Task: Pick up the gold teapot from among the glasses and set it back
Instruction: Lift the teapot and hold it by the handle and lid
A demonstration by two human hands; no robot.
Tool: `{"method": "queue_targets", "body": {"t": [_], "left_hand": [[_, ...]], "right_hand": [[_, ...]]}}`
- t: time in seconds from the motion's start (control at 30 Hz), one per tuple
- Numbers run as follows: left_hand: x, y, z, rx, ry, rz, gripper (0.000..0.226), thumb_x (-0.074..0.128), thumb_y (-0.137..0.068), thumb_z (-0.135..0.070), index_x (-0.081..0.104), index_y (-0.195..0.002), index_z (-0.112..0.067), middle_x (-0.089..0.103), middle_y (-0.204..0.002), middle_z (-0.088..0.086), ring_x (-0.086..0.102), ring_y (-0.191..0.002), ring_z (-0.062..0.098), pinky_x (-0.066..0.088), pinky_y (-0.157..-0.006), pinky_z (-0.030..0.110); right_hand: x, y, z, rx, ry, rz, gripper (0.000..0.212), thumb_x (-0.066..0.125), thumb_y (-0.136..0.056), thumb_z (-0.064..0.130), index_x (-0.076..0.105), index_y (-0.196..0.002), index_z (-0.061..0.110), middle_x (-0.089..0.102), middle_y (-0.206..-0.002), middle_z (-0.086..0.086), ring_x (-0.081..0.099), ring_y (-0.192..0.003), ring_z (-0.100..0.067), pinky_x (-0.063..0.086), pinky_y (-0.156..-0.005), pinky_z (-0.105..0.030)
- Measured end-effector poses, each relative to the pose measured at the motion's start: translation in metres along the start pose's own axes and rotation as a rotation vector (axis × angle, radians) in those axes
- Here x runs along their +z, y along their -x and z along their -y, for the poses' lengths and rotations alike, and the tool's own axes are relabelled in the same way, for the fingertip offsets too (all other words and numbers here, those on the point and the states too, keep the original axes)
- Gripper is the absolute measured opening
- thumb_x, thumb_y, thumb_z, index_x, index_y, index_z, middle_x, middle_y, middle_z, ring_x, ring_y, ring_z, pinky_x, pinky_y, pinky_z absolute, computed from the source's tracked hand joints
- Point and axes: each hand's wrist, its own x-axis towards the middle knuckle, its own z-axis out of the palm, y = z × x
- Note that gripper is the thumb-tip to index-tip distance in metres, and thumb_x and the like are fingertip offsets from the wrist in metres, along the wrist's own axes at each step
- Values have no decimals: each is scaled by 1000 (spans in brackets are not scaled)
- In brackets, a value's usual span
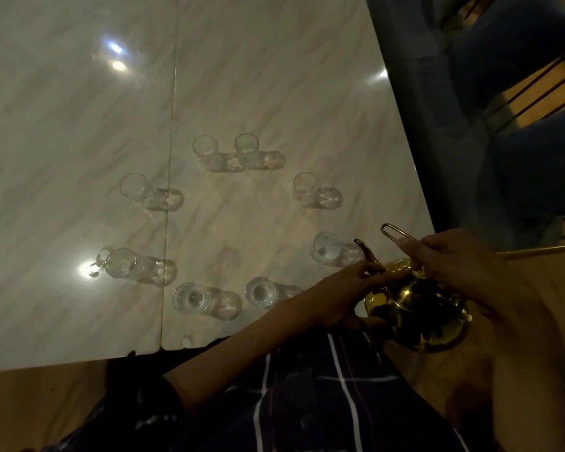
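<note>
The shiny gold teapot (pixel 415 313) is held up near the table's front right corner, outside the ring of glasses. My right hand (pixel 460 265) grips its thin wire handle from above. My left hand (pixel 346 296) touches the pot's lid and spout side, thumb under the body. Several clear glasses (pixel 206 148) stand in a ring on the white marble table (pixel 79 141); the spot in the middle of the ring is bare. The nearest glass (pixel 327 249) stands just left of the spout.
The table's right edge runs diagonally beside blue upholstered chairs (pixel 519 125). Wooden floor (pixel 36 406) shows below the front edge. My dark checked clothing (pixel 323 402) fills the bottom. A seam (pixel 172 158) divides the tabletop.
</note>
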Motion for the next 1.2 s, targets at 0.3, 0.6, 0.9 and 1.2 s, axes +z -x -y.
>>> {"method": "queue_targets", "body": {"t": [0.3, 0.6, 0.9, 1.2], "left_hand": [[-2, 2, -1, 14, -7, -13, 84, 75, -83, -34, 28, -153, -25, 36, -146, 12, 43, -125, 21, 42, -94, 25], [2, 3, 1, 10, -18, -6, 86, 74, -84, -37, 24, -153, -28, 36, -146, 9, 42, -126, 19, 39, -93, 22], [5, 3, 3, 10, -30, 3, 86, 72, -84, -41, 21, -154, -32, 33, -148, 7, 41, -129, 18, 46, -98, 30], [3, -1, 2, -2, 1, 16, 81, 68, -88, -44, 20, -153, -35, 33, -153, 1, 41, -135, 15, 46, -104, 37]], "right_hand": [[2, 1, 1, -1, -22, -7, 42, 57, -92, 47, 69, -67, 16, 63, -62, -7, 59, -60, -20, 47, -57, -28], [3, 2, 1, -6, -11, -7, 42, 57, -94, 46, 68, -65, 17, 63, -61, -5, 59, -58, -17, 43, -55, -25], [3, 2, -5, -17, -1, -12, 42, 55, -94, 48, 68, -68, 18, 63, -62, -3, 61, -61, -16, 43, -57, -26], [4, -3, -8, -33, 7, -18, 43, 56, -94, 49, 69, -65, 20, 64, -59, 0, 62, -57, -14, 48, -59, -29]]}}
